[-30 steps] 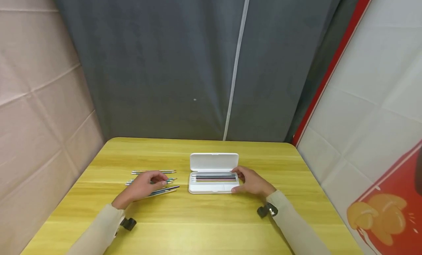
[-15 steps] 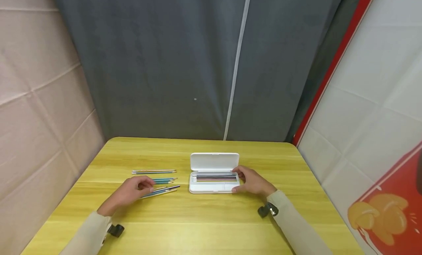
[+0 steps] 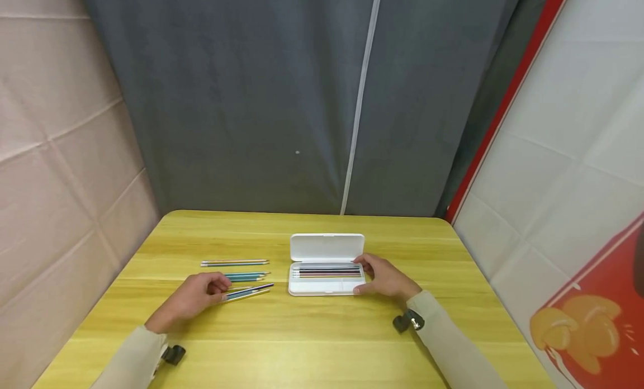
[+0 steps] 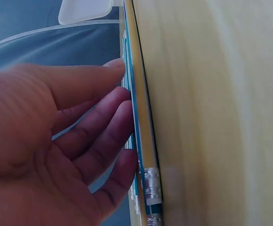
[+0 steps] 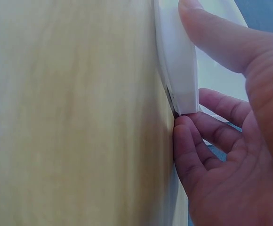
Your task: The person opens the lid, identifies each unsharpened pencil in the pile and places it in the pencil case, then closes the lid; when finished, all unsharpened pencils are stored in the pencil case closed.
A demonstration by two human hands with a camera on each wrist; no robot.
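From the head camera we saw a white pencil case [image 3: 326, 265] lying open on the yellow table [image 3: 302, 344], a row of pencils inside its tray. Our right hand [image 3: 384, 277] held the case's right end, thumb at the near edge and fingers curled over the far side. Our left hand [image 3: 193, 295] lay on the table to the case's left, its fingers touching the nearest of the loose pencils [image 3: 247, 292]; two more groups of pencils [image 3: 234, 262] lay beyond it.

At the left wrist, the left hand [image 4: 56, 155] showed relaxed, nearly straight fingers [image 4: 109, 127] resting against the blue and yellow pencils [image 4: 139, 117], not wrapped round them.

At the right wrist, the right hand [image 5: 230, 155] pinched the pencil case [image 5: 176, 70], thumb above and fingers beneath its corner.
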